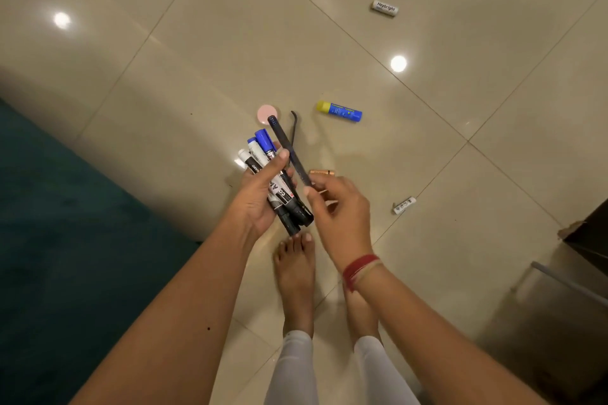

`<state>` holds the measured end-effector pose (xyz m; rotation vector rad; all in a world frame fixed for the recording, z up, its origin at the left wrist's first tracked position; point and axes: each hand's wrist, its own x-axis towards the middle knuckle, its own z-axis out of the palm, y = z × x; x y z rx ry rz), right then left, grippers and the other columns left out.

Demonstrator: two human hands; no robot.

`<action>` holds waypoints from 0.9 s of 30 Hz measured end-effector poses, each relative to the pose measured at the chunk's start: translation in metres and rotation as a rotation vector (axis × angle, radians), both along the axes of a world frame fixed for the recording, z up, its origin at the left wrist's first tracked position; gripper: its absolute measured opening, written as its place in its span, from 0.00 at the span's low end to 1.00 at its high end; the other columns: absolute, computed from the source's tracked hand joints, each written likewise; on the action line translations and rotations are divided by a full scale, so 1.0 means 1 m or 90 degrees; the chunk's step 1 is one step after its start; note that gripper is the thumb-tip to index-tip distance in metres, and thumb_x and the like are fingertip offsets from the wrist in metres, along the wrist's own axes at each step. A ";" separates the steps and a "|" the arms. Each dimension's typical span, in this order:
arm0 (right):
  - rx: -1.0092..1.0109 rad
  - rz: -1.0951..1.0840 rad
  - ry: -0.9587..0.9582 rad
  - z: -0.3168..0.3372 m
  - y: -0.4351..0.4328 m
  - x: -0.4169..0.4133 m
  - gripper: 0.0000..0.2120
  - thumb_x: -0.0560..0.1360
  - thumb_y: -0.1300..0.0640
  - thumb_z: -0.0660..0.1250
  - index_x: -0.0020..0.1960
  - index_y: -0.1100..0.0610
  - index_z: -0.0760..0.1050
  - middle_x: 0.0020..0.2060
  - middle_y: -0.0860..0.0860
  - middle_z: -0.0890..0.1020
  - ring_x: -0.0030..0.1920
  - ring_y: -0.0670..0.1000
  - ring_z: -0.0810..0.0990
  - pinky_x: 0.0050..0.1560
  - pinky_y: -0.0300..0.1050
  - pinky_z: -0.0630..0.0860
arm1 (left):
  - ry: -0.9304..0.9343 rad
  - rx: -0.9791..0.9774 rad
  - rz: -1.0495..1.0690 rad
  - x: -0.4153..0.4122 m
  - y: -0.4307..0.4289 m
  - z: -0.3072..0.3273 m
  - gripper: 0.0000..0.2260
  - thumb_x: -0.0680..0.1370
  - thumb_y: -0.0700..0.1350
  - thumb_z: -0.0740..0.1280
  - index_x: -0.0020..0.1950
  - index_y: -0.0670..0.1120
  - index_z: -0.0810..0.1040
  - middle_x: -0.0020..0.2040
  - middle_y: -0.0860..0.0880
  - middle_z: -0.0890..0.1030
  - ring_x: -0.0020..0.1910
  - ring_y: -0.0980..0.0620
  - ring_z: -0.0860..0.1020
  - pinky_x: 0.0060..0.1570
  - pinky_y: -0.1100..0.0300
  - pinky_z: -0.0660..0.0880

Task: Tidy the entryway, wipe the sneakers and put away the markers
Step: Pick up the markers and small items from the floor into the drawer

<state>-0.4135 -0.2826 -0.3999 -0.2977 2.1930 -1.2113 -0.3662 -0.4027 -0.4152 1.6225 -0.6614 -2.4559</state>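
Blue-capped marker bundle (263, 154) clasped in left grip (260, 197); right grip (339, 207) pinching dark pen (286, 145), perhaps a marker; gathering step, next tucking it in.

home interior: glossy beige floor tiles (296, 26), teal rug (49, 223).

Both forearms reach from the lower frame edge to meet at centre. Left hand (258, 197), thumb uppermost, fingers curled round a bundle of markers (260, 148). Right hand (342, 210) pinches the lower end of a dark pen (289, 148); red thread (360, 268) circles its wrist.
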 end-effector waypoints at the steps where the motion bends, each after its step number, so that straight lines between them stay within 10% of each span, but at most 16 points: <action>1: 0.004 0.025 -0.001 0.004 -0.001 0.006 0.11 0.72 0.55 0.66 0.52 0.53 0.81 0.43 0.50 0.80 0.39 0.45 0.78 0.45 0.39 0.75 | -0.003 0.000 0.005 -0.001 0.001 0.001 0.11 0.70 0.44 0.74 0.49 0.48 0.76 0.35 0.51 0.76 0.36 0.52 0.74 0.40 0.58 0.75; 27: 0.189 0.144 0.204 -0.077 -0.012 -0.141 0.09 0.73 0.61 0.64 0.53 0.55 0.74 0.50 0.52 0.73 0.47 0.53 0.76 0.47 0.46 0.74 | -0.210 -0.094 0.099 -0.017 -0.030 -0.011 0.09 0.73 0.36 0.70 0.42 0.47 0.72 0.33 0.48 0.74 0.28 0.54 0.76 0.36 0.59 0.76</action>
